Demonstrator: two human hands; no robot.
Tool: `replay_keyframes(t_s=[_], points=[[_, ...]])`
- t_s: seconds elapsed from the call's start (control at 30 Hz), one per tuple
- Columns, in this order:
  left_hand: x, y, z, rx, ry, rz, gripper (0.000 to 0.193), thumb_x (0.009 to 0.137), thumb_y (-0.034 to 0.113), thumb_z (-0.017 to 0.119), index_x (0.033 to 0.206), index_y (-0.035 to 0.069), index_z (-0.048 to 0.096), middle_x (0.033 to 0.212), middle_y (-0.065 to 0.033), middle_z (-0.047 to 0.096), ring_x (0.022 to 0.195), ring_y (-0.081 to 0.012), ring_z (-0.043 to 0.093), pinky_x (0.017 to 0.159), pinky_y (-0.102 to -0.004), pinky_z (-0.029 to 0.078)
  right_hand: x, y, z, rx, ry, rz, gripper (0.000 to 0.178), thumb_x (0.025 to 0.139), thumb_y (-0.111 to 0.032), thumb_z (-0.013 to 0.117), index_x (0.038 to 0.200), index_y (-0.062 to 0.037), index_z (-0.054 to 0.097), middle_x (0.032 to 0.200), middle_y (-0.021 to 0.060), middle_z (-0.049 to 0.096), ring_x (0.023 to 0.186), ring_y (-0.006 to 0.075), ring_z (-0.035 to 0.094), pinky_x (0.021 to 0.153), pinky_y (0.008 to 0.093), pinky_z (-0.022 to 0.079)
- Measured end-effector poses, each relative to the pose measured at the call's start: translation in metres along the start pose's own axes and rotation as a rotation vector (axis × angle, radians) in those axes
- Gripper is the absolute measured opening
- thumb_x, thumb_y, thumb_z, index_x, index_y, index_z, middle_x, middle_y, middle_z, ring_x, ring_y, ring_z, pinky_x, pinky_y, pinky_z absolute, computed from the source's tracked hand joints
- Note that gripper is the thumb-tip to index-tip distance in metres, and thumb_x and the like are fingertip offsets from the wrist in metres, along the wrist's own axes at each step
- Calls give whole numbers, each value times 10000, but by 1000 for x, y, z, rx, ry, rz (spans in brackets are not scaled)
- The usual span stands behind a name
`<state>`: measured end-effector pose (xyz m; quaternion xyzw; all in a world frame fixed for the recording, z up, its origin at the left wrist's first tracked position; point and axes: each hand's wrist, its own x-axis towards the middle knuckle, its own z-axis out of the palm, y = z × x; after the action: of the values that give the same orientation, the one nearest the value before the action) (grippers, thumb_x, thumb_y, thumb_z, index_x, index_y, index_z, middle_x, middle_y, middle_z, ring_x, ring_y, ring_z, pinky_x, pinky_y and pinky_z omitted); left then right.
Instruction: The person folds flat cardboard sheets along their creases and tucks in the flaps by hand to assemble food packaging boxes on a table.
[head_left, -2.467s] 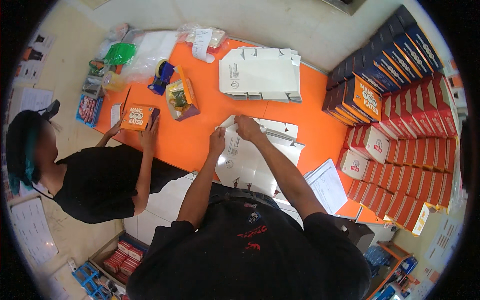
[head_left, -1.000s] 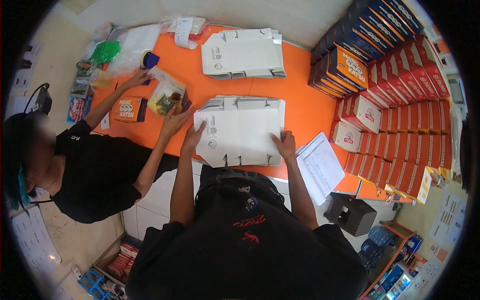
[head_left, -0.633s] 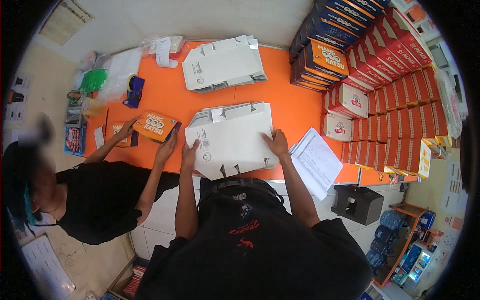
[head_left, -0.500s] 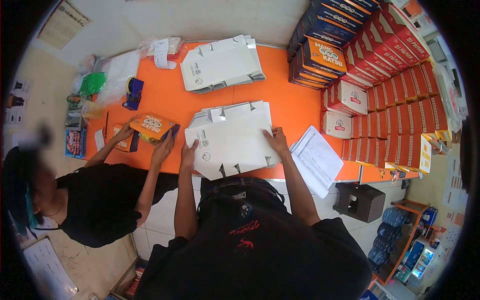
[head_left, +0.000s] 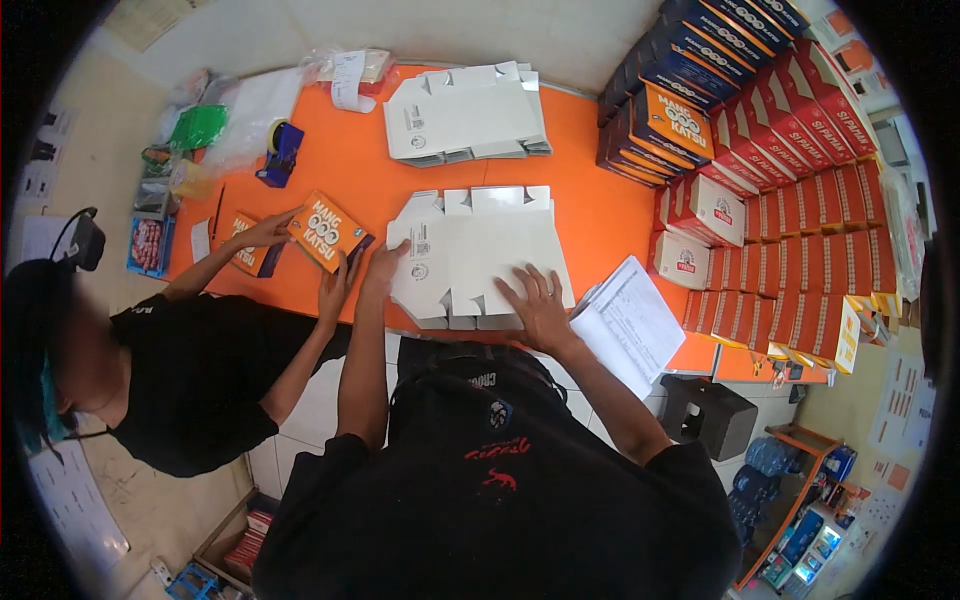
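A stack of flat white box blanks point(head_left: 500, 240) with cut tabs and silver-grey edges lies before me on the orange table. My left hand point(head_left: 384, 268) is at the stack's left edge, its thumb on top and the other fingers mostly hidden, closed on the blanks. Spread over the lower right part of the top blank, my right hand point(head_left: 540, 308) rests palm down, open. Behind it lies a second stack of white blanks point(head_left: 465, 115). To my left, a co-worker's hands point(head_left: 340, 290) hold an orange and dark blue box point(head_left: 328, 232).
Papers point(head_left: 630, 318) lie right of the blanks. Folded red boxes point(head_left: 800, 205) and dark blue boxes point(head_left: 670, 70) are piled at the right. A tape dispenser point(head_left: 280, 155), a green packet point(head_left: 200, 127) and another orange box point(head_left: 252, 250) are on the left. A dark stool point(head_left: 710, 415) stands below the table.
The near blanks have been lowered flat onto the table. My right hand has gone from gripping their right edge to lying spread on top. The co-worker has turned and tilted the orange box.
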<state>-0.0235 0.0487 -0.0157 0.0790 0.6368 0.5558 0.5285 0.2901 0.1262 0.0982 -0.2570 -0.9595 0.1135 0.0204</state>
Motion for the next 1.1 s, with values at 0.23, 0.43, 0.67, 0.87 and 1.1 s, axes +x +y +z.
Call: replay_keyframes(t_s=[0.23, 0.43, 0.67, 0.87, 1.1], points=[[20, -19, 7, 312, 123, 190, 358, 865, 203, 646, 1122, -35, 574, 975, -117, 668, 809, -213, 644, 723, -345, 509, 12, 49, 70, 190, -108, -58, 234, 817, -143, 553, 1029, -50, 585, 975, 144, 557, 966, 320, 544, 808, 420, 470], [28, -28, -8, 453, 196, 262, 368, 857, 173, 643, 1136, -56, 574, 1031, -141, 663, 929, -230, 633, 835, -340, 469, 74, 95, 99, 336, -351, -1, 406, 647, -416, 749, 846, -69, 680, 810, 153, 656, 855, 333, 624, 740, 454, 479], [18, -25, 0, 545, 175, 384, 476, 894, 167, 604, 1284, -54, 443, 1235, -166, 566, 1087, -250, 558, 928, -354, 421, 111, 76, 70, 253, -640, 133, 543, 578, -388, 801, 1001, -109, 607, 902, 115, 651, 900, 312, 624, 753, 415, 490], [35, -26, -8, 385, 126, 273, 434, 901, 187, 603, 1240, -55, 482, 1173, -150, 603, 1000, -245, 596, 872, -346, 459, 43, 21, 87, -149, -119, -73, 516, 759, -329, 686, 1196, -122, 507, 1043, 136, 580, 988, 269, 585, 871, 511, 404], [42, -35, -22, 472, 139, 291, 451, 871, 249, 642, 1197, -42, 527, 1095, -147, 635, 940, -239, 623, 805, -355, 491, 69, 38, 88, 203, -156, 75, 516, 741, -530, 637, 1048, -124, 554, 908, 80, 580, 960, 298, 550, 796, 503, 361]])
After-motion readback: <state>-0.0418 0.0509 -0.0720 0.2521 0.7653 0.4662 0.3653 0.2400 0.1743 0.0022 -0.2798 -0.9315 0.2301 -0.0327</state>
